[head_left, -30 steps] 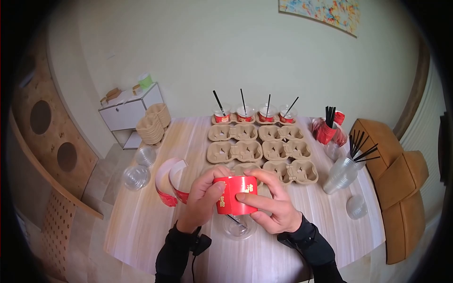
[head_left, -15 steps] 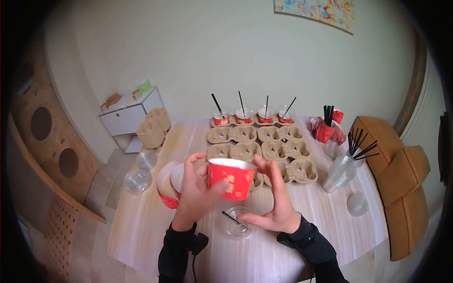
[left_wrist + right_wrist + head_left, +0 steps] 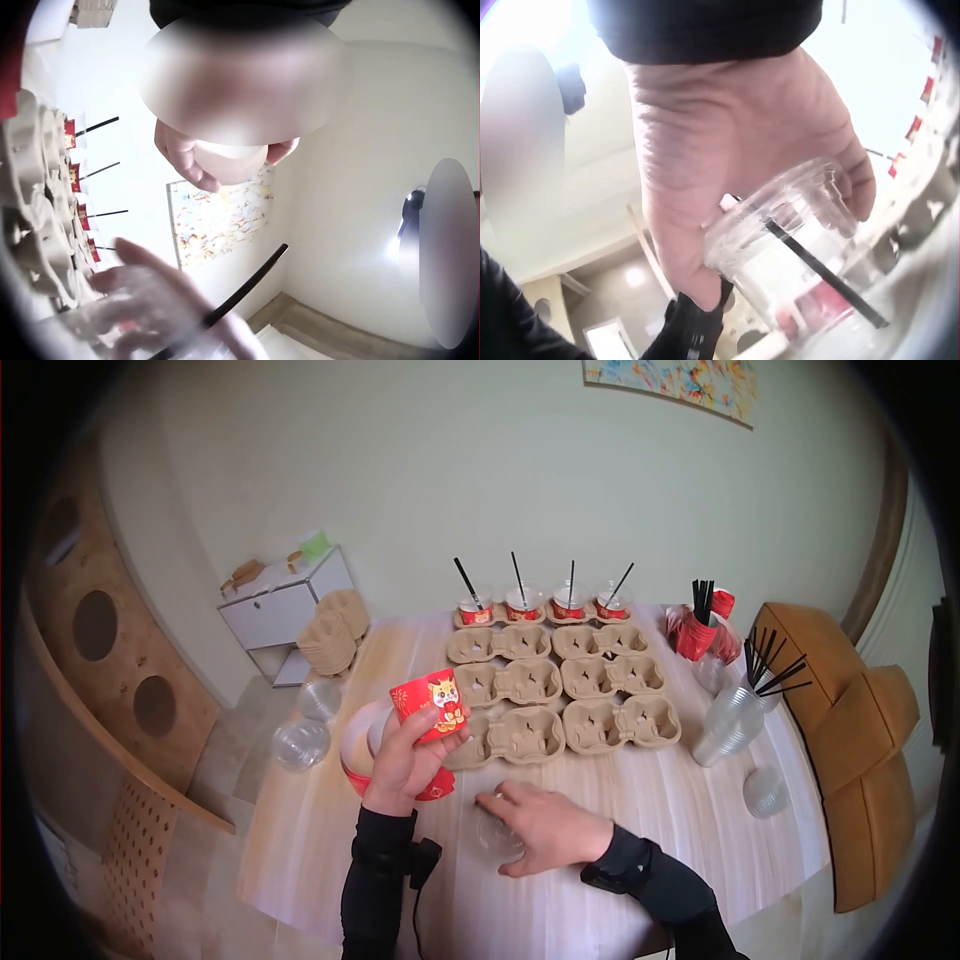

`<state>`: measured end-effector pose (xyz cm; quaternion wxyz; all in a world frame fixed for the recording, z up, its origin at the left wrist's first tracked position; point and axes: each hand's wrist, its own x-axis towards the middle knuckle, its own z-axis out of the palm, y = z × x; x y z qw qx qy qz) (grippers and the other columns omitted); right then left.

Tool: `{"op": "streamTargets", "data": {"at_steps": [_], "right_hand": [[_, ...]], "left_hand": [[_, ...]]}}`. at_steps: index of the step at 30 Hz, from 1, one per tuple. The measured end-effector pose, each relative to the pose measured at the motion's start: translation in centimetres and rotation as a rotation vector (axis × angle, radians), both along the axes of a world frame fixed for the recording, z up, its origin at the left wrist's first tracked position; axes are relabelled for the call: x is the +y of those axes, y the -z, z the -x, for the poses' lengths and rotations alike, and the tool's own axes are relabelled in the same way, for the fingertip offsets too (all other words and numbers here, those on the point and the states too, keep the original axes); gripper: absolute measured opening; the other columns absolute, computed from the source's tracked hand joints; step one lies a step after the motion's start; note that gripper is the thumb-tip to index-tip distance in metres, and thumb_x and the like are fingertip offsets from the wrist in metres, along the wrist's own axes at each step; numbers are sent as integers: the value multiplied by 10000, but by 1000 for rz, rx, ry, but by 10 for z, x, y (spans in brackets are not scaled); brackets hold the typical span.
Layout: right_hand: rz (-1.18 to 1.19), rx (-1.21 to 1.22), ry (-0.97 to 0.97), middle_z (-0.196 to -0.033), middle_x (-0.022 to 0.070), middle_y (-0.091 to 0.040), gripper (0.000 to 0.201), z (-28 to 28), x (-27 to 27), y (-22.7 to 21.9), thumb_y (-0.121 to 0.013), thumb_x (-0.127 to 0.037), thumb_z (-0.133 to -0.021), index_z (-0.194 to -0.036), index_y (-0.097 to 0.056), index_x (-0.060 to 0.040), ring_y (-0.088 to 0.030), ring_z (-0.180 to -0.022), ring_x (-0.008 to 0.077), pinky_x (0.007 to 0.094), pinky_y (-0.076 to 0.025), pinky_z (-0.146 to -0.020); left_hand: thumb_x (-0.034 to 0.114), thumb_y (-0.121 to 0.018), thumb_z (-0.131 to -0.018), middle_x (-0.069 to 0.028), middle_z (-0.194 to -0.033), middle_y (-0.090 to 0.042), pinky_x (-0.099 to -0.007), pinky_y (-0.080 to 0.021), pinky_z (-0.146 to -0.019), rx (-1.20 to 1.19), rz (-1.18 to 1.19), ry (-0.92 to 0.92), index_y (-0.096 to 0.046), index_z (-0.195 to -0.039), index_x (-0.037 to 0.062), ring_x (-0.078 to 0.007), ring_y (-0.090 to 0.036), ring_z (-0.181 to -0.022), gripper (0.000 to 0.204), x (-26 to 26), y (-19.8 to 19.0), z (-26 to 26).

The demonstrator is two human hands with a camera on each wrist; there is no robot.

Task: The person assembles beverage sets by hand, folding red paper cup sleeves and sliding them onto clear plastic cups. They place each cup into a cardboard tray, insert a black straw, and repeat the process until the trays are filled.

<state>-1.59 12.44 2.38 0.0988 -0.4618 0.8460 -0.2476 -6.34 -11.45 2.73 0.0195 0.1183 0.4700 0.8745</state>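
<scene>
My left hand (image 3: 402,760) holds a red paper sleeve (image 3: 447,705) with a cartoon figure, tilted, above the table's left-centre; its pale inside (image 3: 232,163) shows in the left wrist view. Thumb and fingers of my right hand (image 3: 550,828) are round a clear plastic cup (image 3: 494,842) near the table's front. From the right wrist, the hand (image 3: 727,142) grips this cup (image 3: 742,259) near its rim, with a black straw (image 3: 825,274) inside. More red sleeves (image 3: 436,787) lie curved behind my left hand.
Brown cup carriers (image 3: 530,732) stand in rows; the back row bears several sleeved cups (image 3: 524,603) with straws. At the right are stacked clear cups (image 3: 722,728) with straws, a red holder (image 3: 694,637) and a clear item (image 3: 766,792). Clear items (image 3: 301,745) and stacked carriers (image 3: 328,642) stand left.
My left hand has carried the red sleeve leftward, turning it so the cartoon shows. The right hand has let go of the sleeve and moved down onto the clear cup.
</scene>
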Motion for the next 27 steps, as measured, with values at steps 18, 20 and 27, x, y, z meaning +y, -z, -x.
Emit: {"op": "streamTargets", "data": {"at_steps": [18, 20, 27], "right_hand": [[1112, -227, 249, -1382, 79, -500, 819, 45, 76, -28, -810, -194, -745, -1452, -449, 7, -516, -1200, 189, 368, -407, -1056], [1156, -204, 246, -1383, 80, -504, 829, 44, 76, -29, -815, -193, -738, -1452, -446, 9, -517, -1195, 187, 366, -404, -1062], [704, 68, 103, -1404, 190, -509, 772, 34, 42, -25, -818, -284, -751, -1414, -507, -40, -480, -1312, 330, 427, -364, -1105]], "left_hand": [[241, -839, -734, -65, -1161, -626, -302, -502, -902, -3, 438, 380, -510, -1316, 19, -157, -615, -1045, 705, 54, 14, -10], [242, -840, -731, -65, -1162, -625, -301, -503, -900, 13, 465, 384, -514, -1313, 18, -156, -613, -1049, 704, 56, 9, -13], [252, -842, -719, -44, -1041, -642, -280, -528, -783, 18, 498, 417, -541, -1223, 16, -126, -639, -902, 633, 64, -5, -27]]}}
